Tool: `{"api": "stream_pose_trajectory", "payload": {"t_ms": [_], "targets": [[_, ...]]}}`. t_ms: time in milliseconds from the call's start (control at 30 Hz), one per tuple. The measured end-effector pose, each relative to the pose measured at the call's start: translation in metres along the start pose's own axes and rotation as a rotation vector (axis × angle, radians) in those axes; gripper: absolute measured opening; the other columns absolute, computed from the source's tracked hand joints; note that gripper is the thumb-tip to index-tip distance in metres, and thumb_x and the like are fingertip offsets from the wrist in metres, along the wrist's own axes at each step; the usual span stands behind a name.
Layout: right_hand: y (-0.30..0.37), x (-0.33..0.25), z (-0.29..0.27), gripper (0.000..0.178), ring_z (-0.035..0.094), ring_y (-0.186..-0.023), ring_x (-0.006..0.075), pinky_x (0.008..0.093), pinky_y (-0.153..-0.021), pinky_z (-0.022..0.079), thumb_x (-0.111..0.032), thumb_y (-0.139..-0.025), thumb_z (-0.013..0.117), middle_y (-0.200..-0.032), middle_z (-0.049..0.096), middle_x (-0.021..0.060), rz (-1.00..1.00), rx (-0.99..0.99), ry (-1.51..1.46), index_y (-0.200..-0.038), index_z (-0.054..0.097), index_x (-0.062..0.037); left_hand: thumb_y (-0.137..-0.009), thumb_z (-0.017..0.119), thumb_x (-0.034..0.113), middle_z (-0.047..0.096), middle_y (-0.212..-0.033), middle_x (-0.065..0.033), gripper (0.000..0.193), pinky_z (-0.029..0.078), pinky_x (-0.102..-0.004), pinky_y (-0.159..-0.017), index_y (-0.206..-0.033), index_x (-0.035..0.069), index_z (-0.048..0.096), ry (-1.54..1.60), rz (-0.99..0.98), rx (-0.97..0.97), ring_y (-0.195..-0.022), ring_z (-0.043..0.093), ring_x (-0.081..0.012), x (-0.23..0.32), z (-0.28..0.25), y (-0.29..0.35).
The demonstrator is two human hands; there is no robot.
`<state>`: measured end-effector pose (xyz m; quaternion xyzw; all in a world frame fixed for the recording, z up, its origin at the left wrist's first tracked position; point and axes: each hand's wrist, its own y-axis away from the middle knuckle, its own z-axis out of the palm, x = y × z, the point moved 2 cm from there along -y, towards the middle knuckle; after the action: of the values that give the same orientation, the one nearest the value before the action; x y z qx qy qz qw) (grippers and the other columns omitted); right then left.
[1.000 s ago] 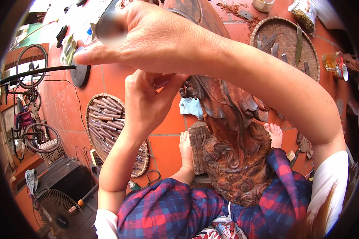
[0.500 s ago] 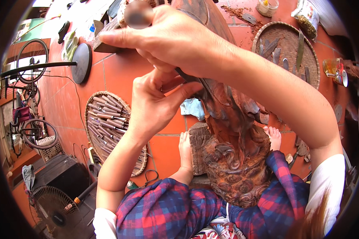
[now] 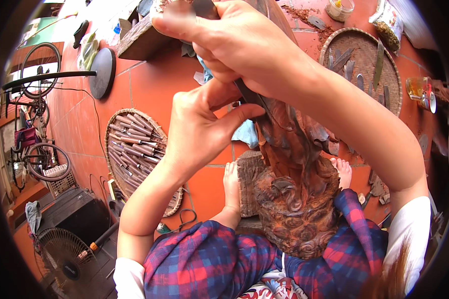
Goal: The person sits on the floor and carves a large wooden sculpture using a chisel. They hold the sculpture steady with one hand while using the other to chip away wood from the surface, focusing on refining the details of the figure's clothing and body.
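A tall reddish-brown wood carving (image 3: 299, 219) stands between my knees, its near end covered with curled relief. Both my hands are on a dark flat metal strip (image 3: 248, 94), which looks like a scraper or file and lies along the carving's upper part. My right hand (image 3: 249, 47), the farther one, is wrapped round the strip, whose dark end shows beyond the thumb. Nearer to me, my left hand (image 3: 197, 127) pinches the strip's lower part with the thumb laid out beside it. My hands hide where the strip meets the wood.
A round basket of wooden-handled carving tools (image 3: 134, 149) lies at left. Flat metal blades rest in a woven tray (image 3: 396, 74) at right. Wood blocks (image 3: 249, 184), a blue cloth (image 3: 246, 133), a glass (image 3: 418, 88), a fan (image 3: 67, 259) and a bicycle (image 3: 40, 114) stand around.
Both hands have shifted slightly to the right along with the strip. More of the strip's far end now shows past my right thumb. My grip looks the same.
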<state>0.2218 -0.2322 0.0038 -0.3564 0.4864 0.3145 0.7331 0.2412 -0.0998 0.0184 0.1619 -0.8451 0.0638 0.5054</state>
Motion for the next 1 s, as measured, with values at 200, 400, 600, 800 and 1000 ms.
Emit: {"api": "stream_pose_trajectory", "payload": {"t_ms": [200,400,600,800,1000], "targets": [[0.006,-0.044,-0.012,0.036,0.041,-0.056,0.0075,0.0277,-0.051,0.035,-0.038,-0.099,0.063,-0.063,0.051,-0.0001,0.326,-0.094,-0.082,-0.090,0.068,-0.0035,-0.087,0.071,-0.007,0.076,-0.099,-0.0106,0.028,0.057,-0.0274,-0.082,-0.114,-0.005,0.066,-0.142,-0.007,-0.017,-0.092,0.071,-0.0125,0.000,-0.005,0.001],[0.005,-0.041,-0.019,0.049,0.037,-0.043,0.0061,0.0257,-0.039,0.030,-0.045,-0.100,0.061,-0.051,0.043,-0.0025,0.402,-0.116,-0.179,-0.073,0.056,-0.0047,-0.086,0.071,-0.006,0.076,-0.097,-0.0101,0.032,0.057,-0.0269,-0.083,-0.117,-0.007,0.064,-0.014,-0.090,0.011,-0.092,0.071,-0.0129,0.001,-0.008,-0.009],[-0.003,-0.022,-0.020,0.054,0.044,-0.048,0.0085,0.0283,-0.047,0.041,-0.045,-0.100,0.062,-0.057,0.045,0.0005,0.388,-0.110,-0.163,-0.083,0.058,0.0060,-0.086,0.072,-0.005,0.076,-0.094,-0.0082,0.018,0.057,-0.0258,-0.081,-0.104,-0.007,0.070,0.046,-0.071,-0.031,-0.086,0.070,-0.0101,-0.003,-0.009,-0.016],[0.010,-0.033,-0.018,0.049,0.047,-0.052,0.0075,0.0258,-0.070,0.049,-0.042,-0.101,0.061,-0.055,0.048,0.0015,0.433,-0.101,-0.158,-0.082,0.059,0.0038,-0.081,0.076,0.001,0.076,-0.080,-0.0067,0.010,0.053,-0.0250,-0.064,-0.090,-0.003,0.073,0.049,-0.049,0.040,-0.072,0.065,-0.0051,-0.007,-0.006,-0.010],[0.016,-0.051,-0.030,0.048,0.051,-0.061,0.0080,0.0260,-0.063,0.046,-0.040,-0.101,0.060,-0.066,0.057,0.0032,0.513,-0.195,-0.310,-0.093,0.060,0.0077,-0.082,0.076,0.001,0.076,-0.080,-0.0063,0.007,0.053,-0.0238,-0.065,-0.087,-0.003,0.074,0.129,-0.080,0.048,-0.073,0.065,-0.0045,-0.005,-0.007,-0.013]]}}
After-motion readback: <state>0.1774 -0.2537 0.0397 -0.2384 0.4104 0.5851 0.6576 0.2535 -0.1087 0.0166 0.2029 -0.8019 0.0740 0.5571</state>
